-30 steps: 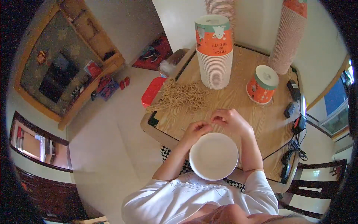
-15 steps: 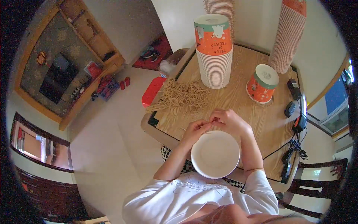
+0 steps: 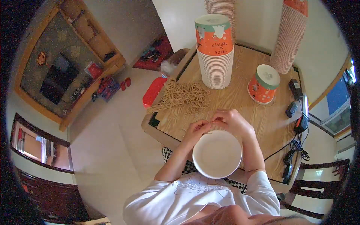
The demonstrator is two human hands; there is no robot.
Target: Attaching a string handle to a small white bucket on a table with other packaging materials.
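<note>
The left hand [image 3: 195,132] is held near the far-left rim of the white tub [image 3: 217,155], whose round mouth is turned upward before the body; beyond the rim, the right hand [image 3: 231,120] is placed fingertip-close. Whether either grip is closed cannot be told.

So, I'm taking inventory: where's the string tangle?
In the head view, the string tangle lies at left on the table, beyond the left hand, right of the red container.
</note>
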